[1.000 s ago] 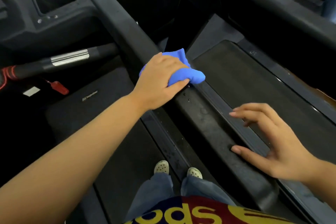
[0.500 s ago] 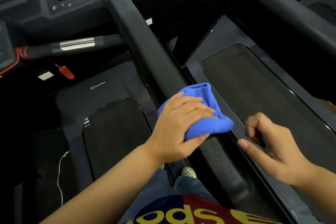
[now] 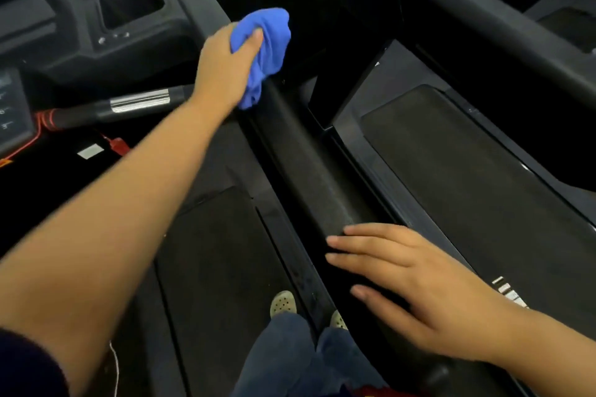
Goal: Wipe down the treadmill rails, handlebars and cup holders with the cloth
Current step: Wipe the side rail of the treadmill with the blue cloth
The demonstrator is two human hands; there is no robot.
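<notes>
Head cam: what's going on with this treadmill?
A person is wiping the treadmill. The left hand grips a bunched blue cloth against the far end of the black handrail, beside the console's cup holder. The right hand lies flat, fingers straight, on the near end of the same rail. The cloth is not in the cup holder.

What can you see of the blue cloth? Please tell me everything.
The blue cloth is soft-looking fabric, bunched into a creased wad. The left hand grips it, thumb across its front. It sits against the far end of the black handrail, right of the cup holder; one end hangs lower.
</notes>
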